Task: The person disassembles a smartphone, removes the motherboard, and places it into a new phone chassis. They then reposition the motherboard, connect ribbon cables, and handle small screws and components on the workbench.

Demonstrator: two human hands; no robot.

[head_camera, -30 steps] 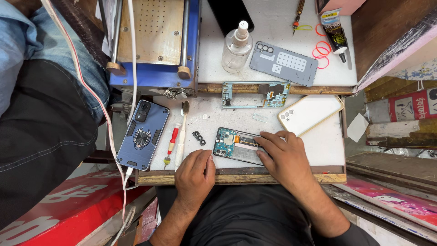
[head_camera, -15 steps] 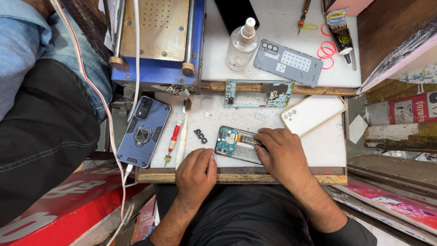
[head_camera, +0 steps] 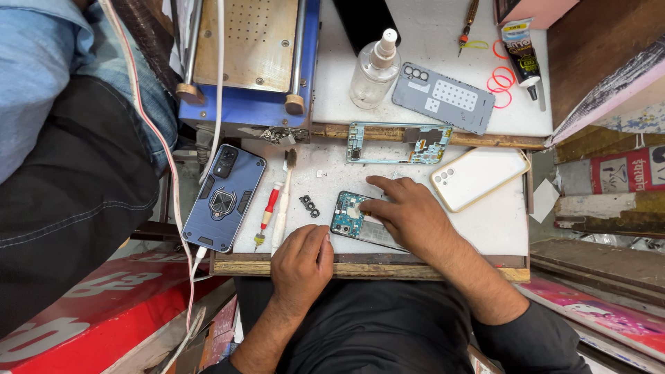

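Observation:
An opened phone (head_camera: 352, 220) with its green circuit board exposed lies on the white work board (head_camera: 485, 228). My right hand (head_camera: 409, 208) rests on it, fingers pressing the board and battery area. My left hand (head_camera: 302, 263) sits curled at the near edge of the board, just left of the phone; whether it holds anything is hidden. A small black camera part (head_camera: 309, 206) lies beside it. A red-handled screwdriver (head_camera: 266, 213) and a white brush (head_camera: 282, 208) lie further left.
A teal phone frame (head_camera: 395, 143), white phone case (head_camera: 478, 179), grey back cover (head_camera: 443, 97), spray bottle (head_camera: 373, 69), glue tube (head_camera: 519, 59) and red rubber bands (head_camera: 497, 84) lie beyond. A blue cased phone (head_camera: 223, 197) is on a cable. A blue heating machine (head_camera: 249, 62) stands at back left. Another person's leg (head_camera: 62, 138) is at left.
My right hand has shifted slightly right along the opened phone, uncovering more of its circuit board. My left hand stays curled at the board's edge.

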